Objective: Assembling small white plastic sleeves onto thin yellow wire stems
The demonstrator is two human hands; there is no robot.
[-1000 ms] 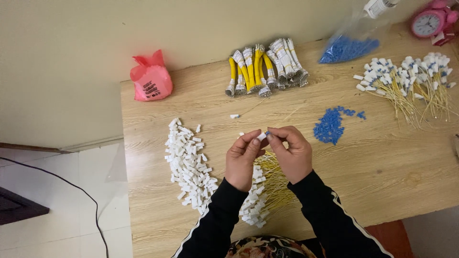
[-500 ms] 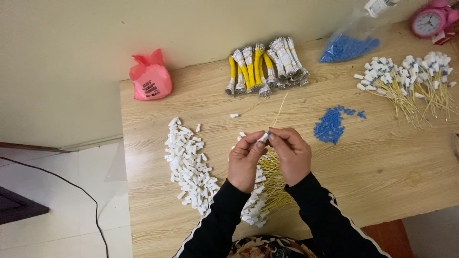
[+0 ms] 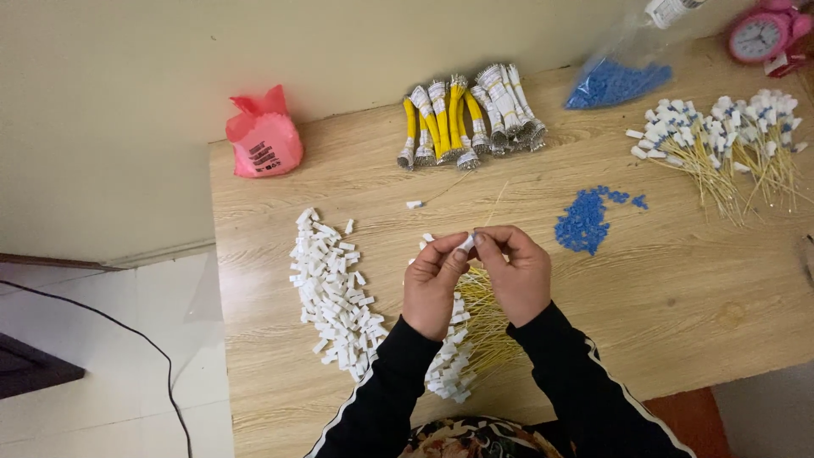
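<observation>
My left hand (image 3: 434,280) and my right hand (image 3: 517,270) meet above the wooden table (image 3: 678,288), fingertips pinched together on one small white connector (image 3: 465,244). Whether a wire hangs from it is hidden by the fingers. Under my wrists lies a loose bundle of thin yellow wires with white ends (image 3: 475,335). A long heap of several white connectors (image 3: 332,293) spreads to the left of my left hand. A small pile of blue plastic pieces (image 3: 583,222) sits just right of my right hand.
Bound yellow wire bundles (image 3: 466,114) lie at the table's far edge. A pink plastic bag (image 3: 264,138) sits at the back left corner. A clear bag of blue pieces (image 3: 617,78), a pink alarm clock (image 3: 761,34) and finished yellow wires with white-blue ends (image 3: 729,140) occupy the back right.
Both hands stay in place, pinched together; the fingers shifted slightly on the white connector. Nothing else on the table has moved.
</observation>
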